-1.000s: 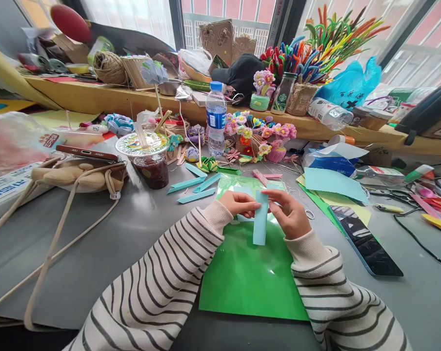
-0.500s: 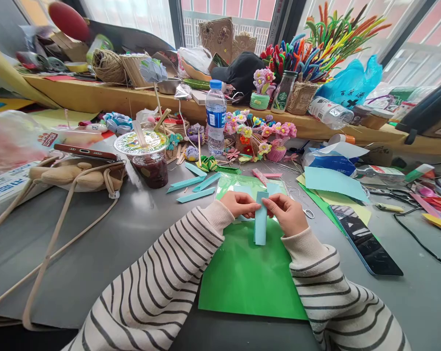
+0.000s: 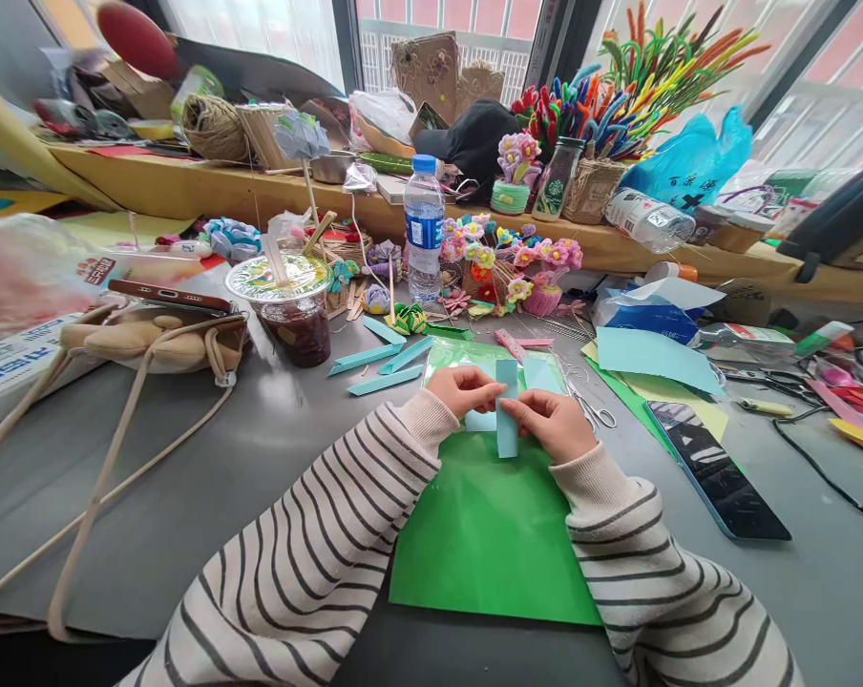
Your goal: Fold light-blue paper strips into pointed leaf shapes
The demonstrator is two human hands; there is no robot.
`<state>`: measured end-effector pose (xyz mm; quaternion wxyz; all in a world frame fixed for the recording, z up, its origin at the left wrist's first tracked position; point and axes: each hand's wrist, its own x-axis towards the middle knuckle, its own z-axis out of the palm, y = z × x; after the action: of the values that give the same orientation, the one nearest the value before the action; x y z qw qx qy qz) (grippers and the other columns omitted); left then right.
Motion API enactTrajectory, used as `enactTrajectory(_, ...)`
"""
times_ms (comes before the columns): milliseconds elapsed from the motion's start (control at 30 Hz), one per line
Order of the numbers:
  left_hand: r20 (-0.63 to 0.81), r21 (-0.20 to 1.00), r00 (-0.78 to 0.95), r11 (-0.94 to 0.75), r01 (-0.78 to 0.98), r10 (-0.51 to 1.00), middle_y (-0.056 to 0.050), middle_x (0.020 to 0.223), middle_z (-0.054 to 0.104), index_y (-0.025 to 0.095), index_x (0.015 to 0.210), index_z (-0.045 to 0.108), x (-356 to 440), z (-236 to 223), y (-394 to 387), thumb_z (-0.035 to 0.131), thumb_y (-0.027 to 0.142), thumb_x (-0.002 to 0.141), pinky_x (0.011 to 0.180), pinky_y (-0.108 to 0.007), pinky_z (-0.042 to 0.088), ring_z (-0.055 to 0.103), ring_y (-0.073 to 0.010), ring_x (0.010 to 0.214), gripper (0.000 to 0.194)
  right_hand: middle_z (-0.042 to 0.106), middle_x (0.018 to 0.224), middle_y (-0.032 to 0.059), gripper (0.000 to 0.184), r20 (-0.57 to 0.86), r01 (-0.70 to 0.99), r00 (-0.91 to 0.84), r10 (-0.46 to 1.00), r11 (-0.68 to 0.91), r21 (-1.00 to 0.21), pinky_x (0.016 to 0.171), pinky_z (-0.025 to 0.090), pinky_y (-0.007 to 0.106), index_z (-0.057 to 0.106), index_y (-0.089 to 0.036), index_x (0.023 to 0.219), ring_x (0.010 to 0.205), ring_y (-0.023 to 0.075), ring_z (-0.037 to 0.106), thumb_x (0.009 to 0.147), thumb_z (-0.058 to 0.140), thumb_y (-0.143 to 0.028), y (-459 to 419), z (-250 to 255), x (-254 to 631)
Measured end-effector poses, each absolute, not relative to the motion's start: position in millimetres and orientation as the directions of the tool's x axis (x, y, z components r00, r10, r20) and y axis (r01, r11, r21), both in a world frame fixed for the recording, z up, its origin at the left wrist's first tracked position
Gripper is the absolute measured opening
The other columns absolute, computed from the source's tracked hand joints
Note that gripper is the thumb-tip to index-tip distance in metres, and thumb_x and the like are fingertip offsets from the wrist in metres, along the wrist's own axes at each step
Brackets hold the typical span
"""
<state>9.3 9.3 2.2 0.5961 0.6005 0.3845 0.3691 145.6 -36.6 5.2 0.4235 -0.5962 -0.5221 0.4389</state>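
A light blue paper strip (image 3: pixel 507 441) stands upright between my two hands, above a green sheet (image 3: pixel 499 534) on the grey table. My left hand (image 3: pixel 463 391) pinches its left edge near the upper half. From the other side, my right hand (image 3: pixel 555 422) grips the strip a little lower, thumb and fingers together. Pale blue paper pieces (image 3: pixel 541 374) lie behind my hands at the far end of the green sheet. Several folded blue strips (image 3: pixel 384 382) rest to the left. Scissors (image 3: pixel 598 412) lie just beyond my right hand.
A drink cup (image 3: pixel 288 320) and a beige bag (image 3: pixel 152 343) stand at left. Behind are a water bottle (image 3: pixel 424 239) and craft flowers (image 3: pixel 517 258). On the right lie a phone (image 3: pixel 718 472) and a blue paper sheet (image 3: pixel 657 360). A cluttered wooden ledge (image 3: pixel 260 202) runs along the back.
The strip has moved up slightly. My right hand first had raised fingers at the strip's top; it then closed on the strip and slid lower. My left hand keeps its pinch.
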Motion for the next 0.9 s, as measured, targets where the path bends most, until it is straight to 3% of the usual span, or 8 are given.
enactTrajectory(333,-0.003,1.000,0.430,-0.003,0.014,0.903,0.001,0.047,0.053,0.011,0.058,0.054,9.8,2.0,8.6,0.061,0.034,0.056,0.048,-0.020,0.043,0.050,-0.0072,0.045,0.024,0.042,0.038,-0.0062,0.029,-0.030,0.298,0.055,0.998,-0.045,-0.953,0.038,0.031,0.020,0.049,-0.016,0.050,0.036,0.0061,0.038,0.058,0.058,-0.042,-36.9,2.9,147.3)
enactTrajectory(533,0.000,1.000,0.359,0.008,-0.021,0.933,0.002,0.047,0.053,0.011,0.056,0.053,8.8,5.3,8.0,0.061,0.034,0.055,0.049,-0.021,0.043,0.049,-0.0066,0.044,0.024,0.044,0.044,-0.0057,0.029,-0.063,0.270,0.009,0.998,-0.063,-0.961,0.039,0.032,0.020,0.050,-0.015,0.054,0.039,0.0069,0.040,0.052,0.061,-0.042,-36.4,1.5,146.0)
enactTrajectory(733,0.009,0.999,0.321,0.005,-0.041,0.947,0.001,0.049,0.053,0.011,0.058,0.053,8.7,9.0,6.2,0.061,0.033,0.056,0.050,-0.021,0.043,0.050,-0.0067,0.046,0.023,0.040,0.040,-0.0066,0.026,-0.015,0.310,0.025,1.000,-0.022,-0.951,0.038,0.028,0.020,0.051,-0.015,0.053,0.037,0.0053,0.034,0.059,0.057,-0.040,-37.7,2.2,145.8)
enactTrajectory(900,0.012,0.999,0.274,0.002,-0.050,0.962,0.002,0.047,0.053,0.011,0.057,0.053,8.8,9.1,6.6,0.061,0.033,0.055,0.050,-0.022,0.043,0.050,-0.0074,0.045,0.023,0.046,0.044,-0.0054,0.026,-0.057,0.243,0.006,0.998,-0.057,-0.968,0.039,0.036,0.020,0.053,-0.015,0.054,0.040,0.0063,0.041,0.053,0.062,-0.039,-36.3,1.4,145.7)
